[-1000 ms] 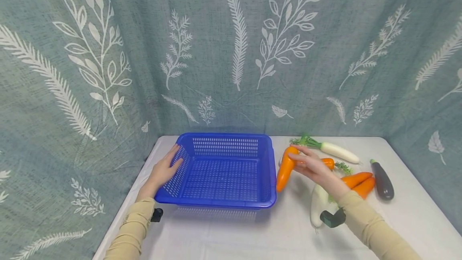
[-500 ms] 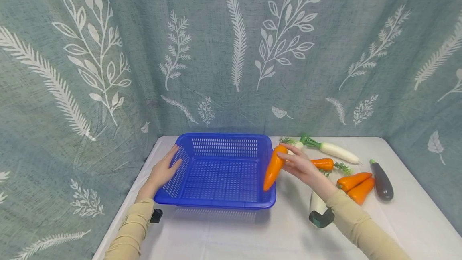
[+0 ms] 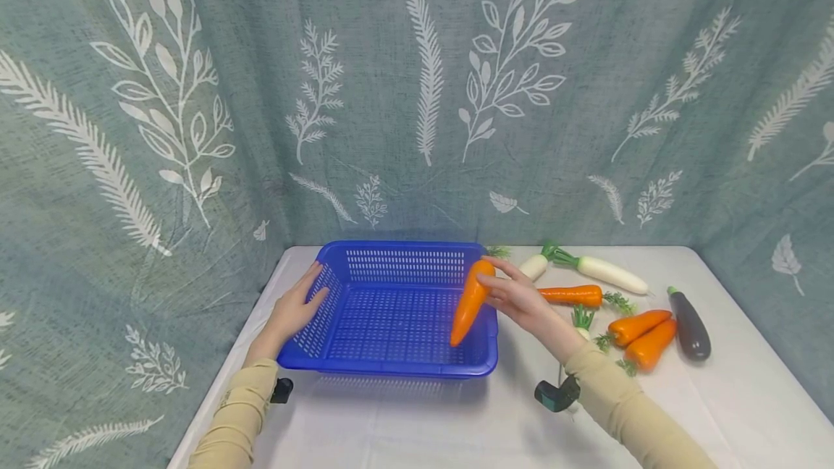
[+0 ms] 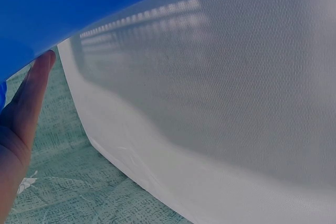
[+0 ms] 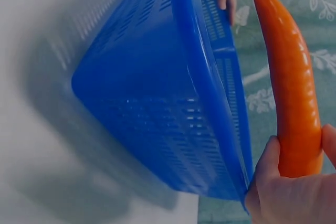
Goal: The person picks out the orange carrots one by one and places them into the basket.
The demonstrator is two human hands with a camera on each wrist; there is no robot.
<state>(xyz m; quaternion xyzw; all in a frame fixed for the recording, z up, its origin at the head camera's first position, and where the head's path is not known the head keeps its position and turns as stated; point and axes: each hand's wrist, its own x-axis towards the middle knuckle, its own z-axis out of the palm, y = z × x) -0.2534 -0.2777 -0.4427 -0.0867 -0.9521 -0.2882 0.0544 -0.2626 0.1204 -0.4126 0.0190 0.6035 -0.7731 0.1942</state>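
An orange carrot (image 3: 470, 306) hangs tilted over the right part of a blue plastic basket (image 3: 391, 369), its narrow tip pointing down. My right hand (image 3: 517, 299) pinches its thick end between thumb and fingers; the right wrist view shows the smooth carrot (image 5: 291, 82) above the basket rim (image 5: 191, 40). Nothing lies inside the basket. On the other side, my left hand (image 3: 295, 310) rests against the basket's left rim with fingers straight. From the left wrist, those fingers (image 4: 34, 93) touch the basket's outside (image 4: 79, 9).
Right of the basket lie a carrot with leaves (image 3: 573, 295), a white radish (image 3: 534, 266), a longer white radish (image 3: 612, 275), two more carrots (image 3: 651, 344) and an eggplant (image 3: 691, 328). Another white radish is mostly behind my right wrist. A leaf-patterned curtain (image 3: 417, 93) stands behind the table.
My right hand has moved left with the carrot, from beside the basket to over its right part. The left hand stays at the rim.
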